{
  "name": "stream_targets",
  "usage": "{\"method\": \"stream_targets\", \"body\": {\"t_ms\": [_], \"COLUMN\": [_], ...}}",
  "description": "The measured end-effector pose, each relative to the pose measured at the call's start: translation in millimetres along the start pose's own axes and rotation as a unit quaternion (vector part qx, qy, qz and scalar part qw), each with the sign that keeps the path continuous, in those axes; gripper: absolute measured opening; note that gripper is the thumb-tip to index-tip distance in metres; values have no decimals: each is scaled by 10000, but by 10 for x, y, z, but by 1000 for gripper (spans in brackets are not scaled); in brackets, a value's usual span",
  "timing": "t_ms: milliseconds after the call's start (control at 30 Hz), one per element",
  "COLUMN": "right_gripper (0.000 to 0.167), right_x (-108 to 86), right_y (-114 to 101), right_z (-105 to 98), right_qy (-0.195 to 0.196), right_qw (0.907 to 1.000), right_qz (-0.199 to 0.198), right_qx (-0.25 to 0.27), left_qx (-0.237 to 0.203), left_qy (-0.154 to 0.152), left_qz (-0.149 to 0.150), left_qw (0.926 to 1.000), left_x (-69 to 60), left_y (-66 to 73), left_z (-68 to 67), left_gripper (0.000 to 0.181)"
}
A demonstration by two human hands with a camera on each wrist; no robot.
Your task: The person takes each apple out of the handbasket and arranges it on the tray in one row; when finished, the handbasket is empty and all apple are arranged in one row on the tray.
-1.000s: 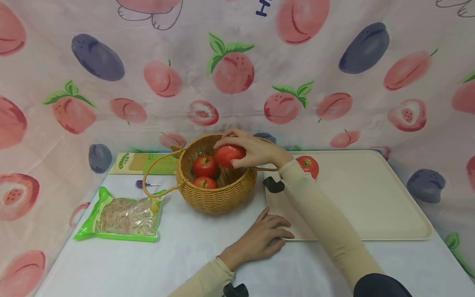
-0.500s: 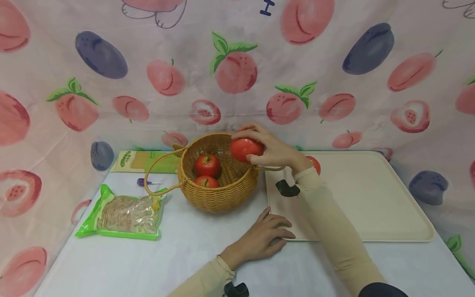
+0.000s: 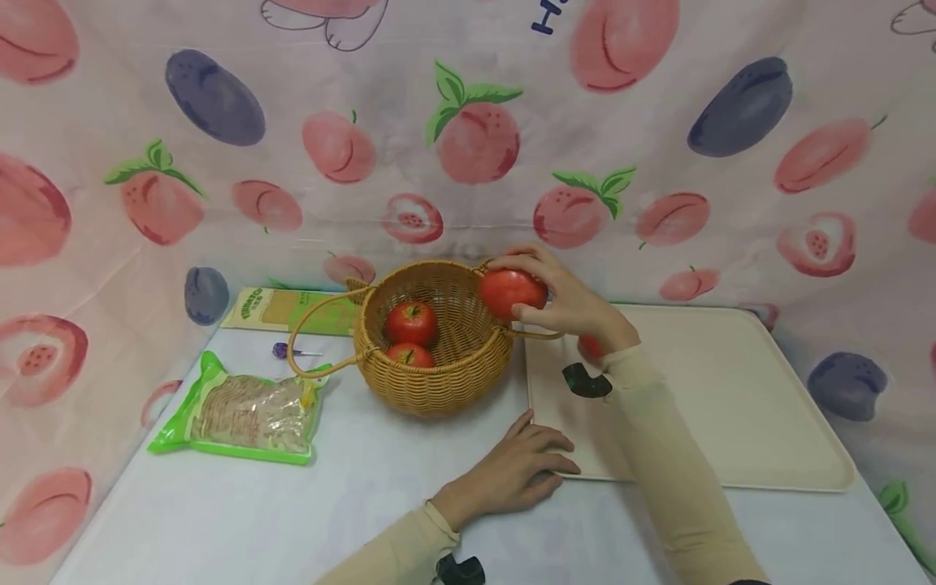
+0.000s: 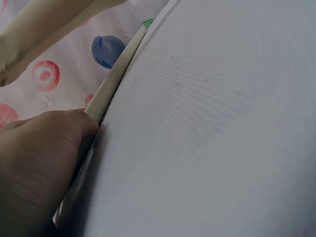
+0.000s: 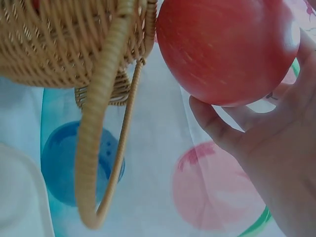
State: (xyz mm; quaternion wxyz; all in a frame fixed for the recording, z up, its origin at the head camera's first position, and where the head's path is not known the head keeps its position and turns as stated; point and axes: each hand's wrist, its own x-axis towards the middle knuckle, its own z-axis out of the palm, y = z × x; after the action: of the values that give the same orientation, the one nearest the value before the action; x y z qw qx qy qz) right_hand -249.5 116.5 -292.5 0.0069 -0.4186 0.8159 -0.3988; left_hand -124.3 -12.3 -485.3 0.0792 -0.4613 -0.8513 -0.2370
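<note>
One apple — round, glossy, pale-flecked red

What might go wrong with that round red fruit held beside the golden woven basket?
The right hand alone grips the smooth round red fruit, so it might slip. A slim looped handle sticks out from the golden woven basket near that hand, which could snag it. Another red fruit on the cream rectangular tray, partly hidden by that hand, might get bumped.
</note>
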Motion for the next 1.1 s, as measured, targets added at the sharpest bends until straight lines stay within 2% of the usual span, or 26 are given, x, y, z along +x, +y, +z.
{"method": "stream_targets", "body": {"t_ms": [267, 467, 667, 933, 1100], "right_gripper": [57, 58, 61, 63, 68], "right_x": [-157, -306, -490, -714, -794], "right_y": [428, 555, 610, 399, 544], "right_z": [16, 14, 29, 1, -31], "right_qy": [319, 538, 731, 1192, 1360], "right_qw": [9993, 9982, 9963, 9916, 9879], "right_qz": [206, 263, 404, 493, 740], "right_qx": [54, 15, -217, -32, -119], "left_qx": [94, 94, -12, -91, -138], "left_qy": [34, 48, 10, -10, -22], "left_qz": [23, -10, -72, -93, -107], "left_qw": [9999, 9999, 10000, 9999, 9998], "left_x": [7, 1, 5, -12, 0], "left_y": [-19, -38, -32, -6, -10], "left_z": [14, 20, 28, 28, 3], "left_gripper": [24, 24, 24, 24, 24]}}
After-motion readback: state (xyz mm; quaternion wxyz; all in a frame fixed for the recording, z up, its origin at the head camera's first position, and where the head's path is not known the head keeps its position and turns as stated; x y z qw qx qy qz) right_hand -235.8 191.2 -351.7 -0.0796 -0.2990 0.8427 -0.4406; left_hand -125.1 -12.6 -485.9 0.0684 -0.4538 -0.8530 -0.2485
